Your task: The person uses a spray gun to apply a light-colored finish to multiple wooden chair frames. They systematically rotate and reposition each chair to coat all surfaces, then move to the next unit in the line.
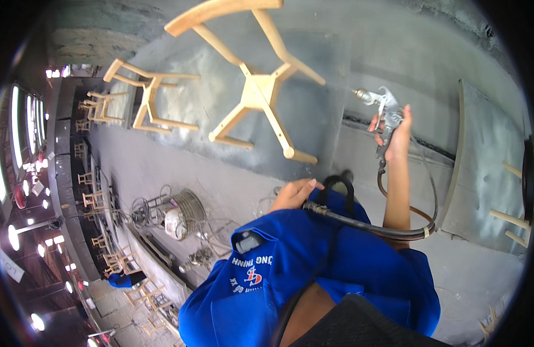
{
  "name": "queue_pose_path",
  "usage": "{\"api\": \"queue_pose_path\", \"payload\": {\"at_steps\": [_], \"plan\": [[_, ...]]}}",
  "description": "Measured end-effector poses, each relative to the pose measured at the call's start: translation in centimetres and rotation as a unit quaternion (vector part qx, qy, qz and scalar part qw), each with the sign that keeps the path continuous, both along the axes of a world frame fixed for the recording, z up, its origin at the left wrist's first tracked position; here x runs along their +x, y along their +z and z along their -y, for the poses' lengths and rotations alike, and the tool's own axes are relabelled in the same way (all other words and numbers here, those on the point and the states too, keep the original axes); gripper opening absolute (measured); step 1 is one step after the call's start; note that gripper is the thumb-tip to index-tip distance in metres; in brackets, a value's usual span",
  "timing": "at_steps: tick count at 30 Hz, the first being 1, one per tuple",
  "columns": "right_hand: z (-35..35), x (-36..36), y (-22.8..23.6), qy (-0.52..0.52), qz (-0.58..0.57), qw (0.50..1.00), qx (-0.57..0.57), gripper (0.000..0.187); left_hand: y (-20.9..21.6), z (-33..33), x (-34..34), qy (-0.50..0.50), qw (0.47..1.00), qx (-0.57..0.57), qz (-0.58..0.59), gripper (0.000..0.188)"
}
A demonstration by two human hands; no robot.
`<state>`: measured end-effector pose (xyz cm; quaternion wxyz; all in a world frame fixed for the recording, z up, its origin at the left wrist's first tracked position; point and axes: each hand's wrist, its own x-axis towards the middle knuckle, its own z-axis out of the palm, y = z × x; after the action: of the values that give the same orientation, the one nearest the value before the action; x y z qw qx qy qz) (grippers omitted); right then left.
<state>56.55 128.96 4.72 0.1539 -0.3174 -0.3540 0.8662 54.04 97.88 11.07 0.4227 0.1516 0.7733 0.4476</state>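
Observation:
My right hand (pixel 399 133) is wrapped round the grip of a metal spray gun (pixel 387 107). The gun's nozzle points left at a light wooden chair frame (pixel 260 91), a small gap away, and a faint mist hangs between them. The chair frame has a curved top rail and no seat panel, and it lies tipped over on a grey sheet-covered surface (pixel 221 124). Close to my waist, my left hand (pixel 294 195) is closed, its fingers mostly hidden; whether it holds anything is not visible. Below it, a dark hose (pixel 371 227) crosses my blue jacket and curves up toward the gun.
A second chair frame (pixel 151 98) lies left of the first. A metal drum (pixel 187 209) with tangled hoses stands on the floor at lower left. A grey panel (pixel 481 168) with wooden legs on it is at right. Farther left, a person in blue (pixel 123 280) is among chairs.

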Motion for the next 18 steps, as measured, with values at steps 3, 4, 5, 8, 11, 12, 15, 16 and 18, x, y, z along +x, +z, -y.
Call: {"api": "queue_pose_path", "payload": {"at_steps": [3, 4, 5, 8, 11, 12, 15, 16, 18], "plan": [[2.7, 3.0, -5.8, 0.022, 0.113, 0.993, 0.017, 0.068, -0.4, 0.4, 0.2, -0.016, 1.0, -0.009, -0.008, 0.049], [3.5, 4.5, -7.3, 0.024, 0.149, 0.989, 0.013, 0.067, -0.5, 0.6, 0.2, -0.01, 1.0, -0.01, -0.003, 0.049], [4.1, 6.0, -8.7, 0.021, 0.184, 0.983, 0.012, 0.067, -0.7, 0.8, 0.0, -0.005, 1.0, 0.006, -0.017, 0.049], [5.6, 9.7, -11.4, 0.015, 0.274, 0.961, 0.025, 0.065, -1.0, 1.2, -0.3, -0.015, 0.999, -0.038, -0.013, 0.045], [6.2, 11.3, -11.4, 0.017, 0.336, 0.94, 0.05, 0.064, -1.0, 1.3, -0.4, -0.03, 0.998, -0.058, -0.004, 0.045], [6.2, 11.8, -10.9, 0.03, 0.335, 0.94, 0.054, 0.065, -0.9, 1.3, -0.3, -0.032, 0.998, -0.059, -0.003, 0.045], [6.5, 13.1, -9.2, 0.064, 0.28, 0.958, 0.008, 0.067, -1.1, 1.3, -0.1, -0.049, 0.997, -0.057, 0.016, 0.045], [6.6, 13.5, -9.0, 0.088, 0.22, 0.971, -0.018, 0.068, -1.4, 1.4, 0.1, -0.05, 0.997, -0.051, 0.03, 0.045], [7.3, 14.3, -9.3, 0.115, 0.197, 0.972, -0.059, 0.069, -1.9, 1.6, 0.3, -0.075, 0.997, -0.02, 0.01, 0.042]]}}
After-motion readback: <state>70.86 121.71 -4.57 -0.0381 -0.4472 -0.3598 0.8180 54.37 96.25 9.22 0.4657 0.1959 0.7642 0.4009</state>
